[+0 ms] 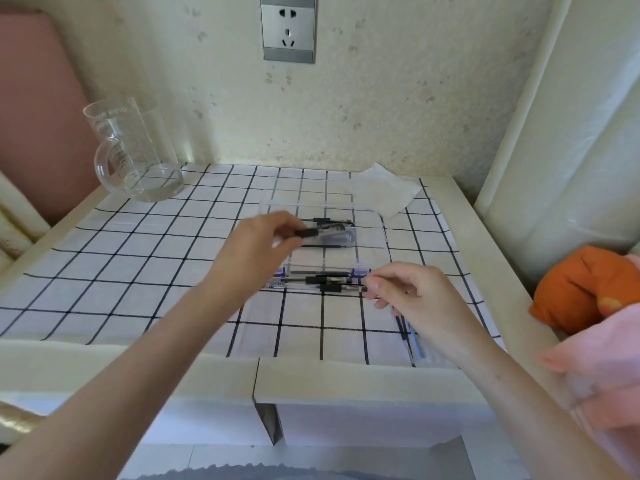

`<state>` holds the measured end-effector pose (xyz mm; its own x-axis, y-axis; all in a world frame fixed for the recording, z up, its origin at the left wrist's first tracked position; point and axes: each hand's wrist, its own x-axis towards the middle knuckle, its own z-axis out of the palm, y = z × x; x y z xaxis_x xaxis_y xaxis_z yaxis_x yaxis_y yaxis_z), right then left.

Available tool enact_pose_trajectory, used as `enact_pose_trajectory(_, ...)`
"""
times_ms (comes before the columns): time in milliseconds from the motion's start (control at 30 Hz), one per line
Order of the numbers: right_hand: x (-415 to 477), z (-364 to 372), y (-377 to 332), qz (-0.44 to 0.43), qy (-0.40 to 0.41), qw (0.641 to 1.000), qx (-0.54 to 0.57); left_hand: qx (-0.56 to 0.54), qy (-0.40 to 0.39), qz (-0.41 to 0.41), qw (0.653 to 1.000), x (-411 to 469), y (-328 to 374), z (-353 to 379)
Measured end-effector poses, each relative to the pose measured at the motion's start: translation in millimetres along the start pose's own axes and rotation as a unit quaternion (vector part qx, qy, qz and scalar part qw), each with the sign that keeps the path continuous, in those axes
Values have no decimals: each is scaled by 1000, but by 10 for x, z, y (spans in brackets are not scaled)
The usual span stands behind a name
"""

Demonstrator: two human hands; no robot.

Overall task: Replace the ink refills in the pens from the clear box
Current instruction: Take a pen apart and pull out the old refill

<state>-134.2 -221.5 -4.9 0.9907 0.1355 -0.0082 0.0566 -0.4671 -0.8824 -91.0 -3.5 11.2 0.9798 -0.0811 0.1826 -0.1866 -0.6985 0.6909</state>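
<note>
Your left hand (pixel 263 247) pinches a black pen (pixel 311 233) by one end and holds it level above the open clear box (pixel 384 233), likely so you can carry it to the working area. Your right hand (pixel 408 292) pinches the tip of a second pen (pixel 341 289) that lies along the near edge of the box, beside another pen. I cannot tell whether these two are inside the wall or just outside it.

The box sits on the checked cloth (pixel 138 271) in the middle of the desk (pixel 485 237) and holds more dark pens. The refills (pixel 410 336), thin black and blue sticks, lie on the cloth under your right wrist, within reach for the swap.
</note>
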Motion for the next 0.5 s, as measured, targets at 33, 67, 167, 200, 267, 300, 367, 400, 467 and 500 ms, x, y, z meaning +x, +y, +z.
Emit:
enact_pose_trajectory(33, -4, 22, -1, 0, -8, 1000, -5, 10, 0, 7, 1000, 152, 6, -2)
enact_pose_trajectory(67, -10, 45, -6, 1, -15, 1000, -7, 18, -1, 10, 1000, 306, 6, 7)
enact_pose_trajectory(167, -21, 91, -14, 5, -34, 999, -9, 38, -7, 6, 999, 713, -6, 66)
enact_pose_trajectory(200, -21, 99, -15, 5, -39, 999, -13, 49, -15, 4, 999, 809, -17, 95)
enact_pose_trajectory(267, -16, 102, -11, 4, -41, 999, -18, 73, -38, 10, 997, 945, -48, 163)
enact_pose_trajectory(300, -13, 96, -10, 4, -39, 999, -16, 79, -49, 10, 996, 983, -60, 199)
enact_pose_trajectory(367, -7, 77, -7, 4, -31, 999, -6, 76, -67, 4, 995, 1014, -87, 264)
enact_pose_trajectory(400, -4, 67, -7, 4, -28, 1000, -2, 71, -73, 2, 995, 1013, -99, 288)
enact_pose_trajectory(467, -3, 49, -9, 2, -28, 1000, 0, 74, -74, 5, 994, 986, -115, 314)
enact_pose_trajectory(500, -5, 45, -8, 0, -28, 1000, -1, 79, -67, 7, 995, 968, -117, 311)
